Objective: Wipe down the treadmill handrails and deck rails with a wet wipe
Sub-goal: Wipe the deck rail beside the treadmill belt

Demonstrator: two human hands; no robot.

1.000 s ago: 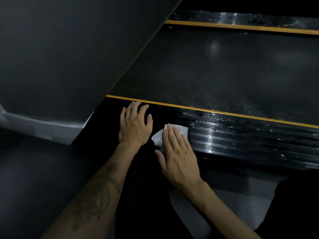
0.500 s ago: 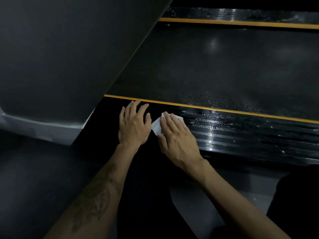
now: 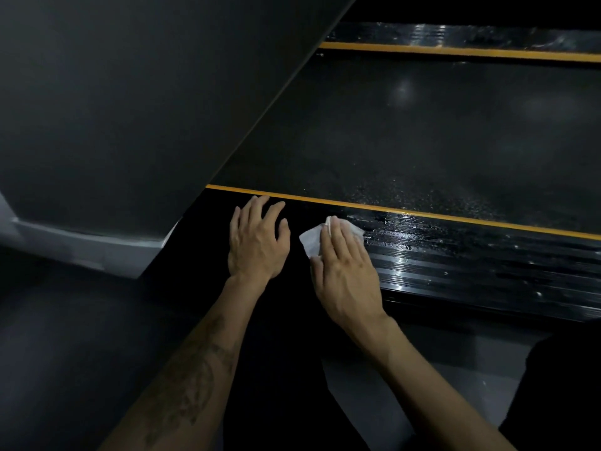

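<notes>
The near deck rail of the treadmill is black and ribbed, with a yellow stripe along its belt side; it shines wet to the right of my hands. My right hand lies flat with straight fingers, pressing a white wet wipe onto the rail. The wipe sticks out to the left of and beyond my fingers. My left hand rests flat on the dry, dark left end of the same rail, fingers spread, a short gap from the wipe.
The dark treadmill belt runs beyond the rail, with the far deck rail and its yellow stripe at the top. A large dark slanted panel with a pale lower edge overhangs the left side. Grey floor lies below.
My right hand has slid the wipe along the rail: first left and toward the yellow stripe, close to my left hand, then slightly back right. My left hand stays in place.
</notes>
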